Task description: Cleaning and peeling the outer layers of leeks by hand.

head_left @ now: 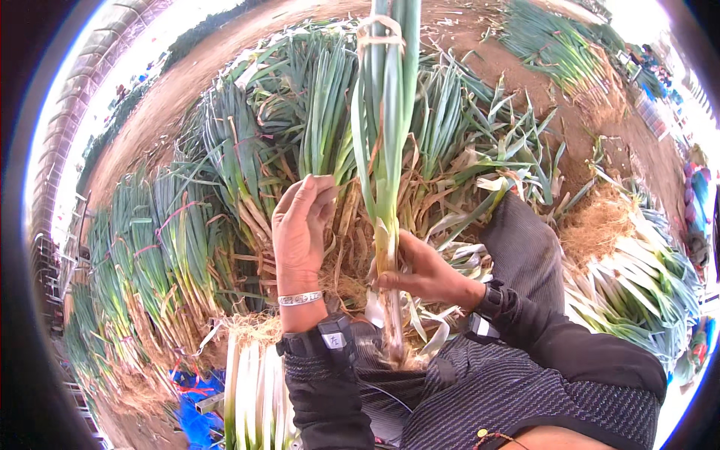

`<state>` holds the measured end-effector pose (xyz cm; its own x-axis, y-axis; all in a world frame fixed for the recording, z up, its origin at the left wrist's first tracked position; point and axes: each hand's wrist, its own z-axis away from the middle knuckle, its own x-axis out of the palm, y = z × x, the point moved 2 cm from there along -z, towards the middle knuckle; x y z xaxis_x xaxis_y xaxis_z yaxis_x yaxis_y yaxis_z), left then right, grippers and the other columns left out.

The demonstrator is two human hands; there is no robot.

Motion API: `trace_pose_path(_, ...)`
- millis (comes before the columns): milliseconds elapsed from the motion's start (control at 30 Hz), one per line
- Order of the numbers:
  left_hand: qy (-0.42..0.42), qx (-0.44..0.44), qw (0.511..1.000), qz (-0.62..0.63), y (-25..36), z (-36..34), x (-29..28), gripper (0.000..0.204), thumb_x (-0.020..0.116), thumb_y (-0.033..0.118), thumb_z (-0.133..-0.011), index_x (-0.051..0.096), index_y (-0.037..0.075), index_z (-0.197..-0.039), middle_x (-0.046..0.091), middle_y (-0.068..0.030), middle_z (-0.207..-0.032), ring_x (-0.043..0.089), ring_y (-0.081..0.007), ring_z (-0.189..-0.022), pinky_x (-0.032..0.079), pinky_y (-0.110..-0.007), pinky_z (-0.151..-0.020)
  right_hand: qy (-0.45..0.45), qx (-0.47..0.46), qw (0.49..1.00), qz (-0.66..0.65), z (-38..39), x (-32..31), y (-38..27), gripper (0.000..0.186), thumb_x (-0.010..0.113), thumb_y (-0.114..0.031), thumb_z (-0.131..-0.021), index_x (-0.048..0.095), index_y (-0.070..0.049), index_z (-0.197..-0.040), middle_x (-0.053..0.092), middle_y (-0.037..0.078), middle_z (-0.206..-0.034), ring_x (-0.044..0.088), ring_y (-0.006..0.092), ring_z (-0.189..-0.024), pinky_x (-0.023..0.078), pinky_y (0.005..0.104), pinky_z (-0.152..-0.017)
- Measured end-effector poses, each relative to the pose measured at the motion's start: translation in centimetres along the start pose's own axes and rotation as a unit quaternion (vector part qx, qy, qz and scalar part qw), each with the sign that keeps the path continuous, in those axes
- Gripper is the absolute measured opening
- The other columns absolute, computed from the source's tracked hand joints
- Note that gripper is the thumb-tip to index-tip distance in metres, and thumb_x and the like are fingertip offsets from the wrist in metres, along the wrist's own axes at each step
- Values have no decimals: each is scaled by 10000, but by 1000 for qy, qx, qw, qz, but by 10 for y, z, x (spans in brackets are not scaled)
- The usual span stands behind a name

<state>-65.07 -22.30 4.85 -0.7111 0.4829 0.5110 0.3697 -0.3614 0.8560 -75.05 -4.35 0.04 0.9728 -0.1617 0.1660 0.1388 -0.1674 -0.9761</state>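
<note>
My right hand (433,276) is wrapped round the lower stem of a long green onion (386,191). The onion stands upright before me, its green leaves reaching the top of the view and its roots low near my lap. A pale tie (380,36) crosses the leaves near the top. Left of the stem, my left hand (301,221) is raised with loosely bent fingers and its palm partly showing. It is apart from the onion, and I see nothing in it. Loose peeled leaves (431,319) lie around the onion's lower end.
Bundles of untrimmed green onions (176,247) stand in rows ahead and left. Cleaned onions with white stems (259,394) are stacked at lower left; another pile (634,289) lies at right. My bent knee (525,247) is beside the right hand. Bare soil (469,37) lies beyond.
</note>
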Motion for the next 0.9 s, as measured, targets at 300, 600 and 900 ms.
trace_pose_path(300,-113,55,991,-53,-2,8,28,491,695,109,-877,515,-57,-1302,648,-109,-1161,625,-155,-1002,462,-289,-917,148,-30,933,327,-7,2,6,603,769,-223,-784,421,-30,-1237,614,220,-908,629,418,-819,489,423,-684)
trace_pose_path(600,10,52,995,79,-21,-10,6,308,669,6,-862,576,16,-1155,673,-152,-1018,665,-256,-918,565,-359,-839,77,-9,990,121,-25,14,29,571,674,-157,-888,356,-26,-1344,592,148,-1083,600,229,-988,487,357,-822)
trace_pose_path(900,40,59,997,44,-14,-4,13,285,720,64,-844,599,46,-1102,671,-96,-890,652,-193,-760,560,-302,-687,32,129,921,-367,-51,9,34,473,704,-193,-886,477,-8,-1258,577,27,-1066,534,94,-979,438,276,-888)
